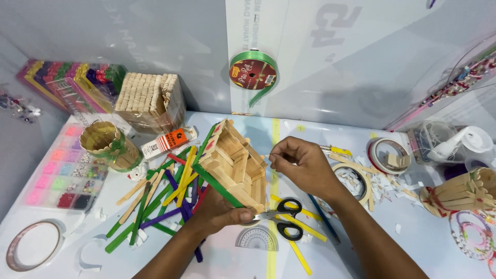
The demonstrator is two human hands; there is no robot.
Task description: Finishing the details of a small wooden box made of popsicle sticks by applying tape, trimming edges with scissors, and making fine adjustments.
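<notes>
A small house built of plain craft sticks (235, 163), with green and red sticks along its edges, is tilted on the white table. My left hand (219, 213) grips it from below at the near corner. My right hand (299, 163) is at the house's right side, fingers pinched together at the wall; whether a small piece is between them is too small to tell. Black-handled scissors (281, 217) lie just under the house, near my left thumb.
Loose coloured sticks (163, 201) are strewn left of the house. A stick cup (109, 144), glue tube (168, 140), bundled plain sticks (150, 101), bead box (64, 173), tape rolls (387, 155), a protractor (257, 240) and a green ribbon spool (253, 73) surround the work.
</notes>
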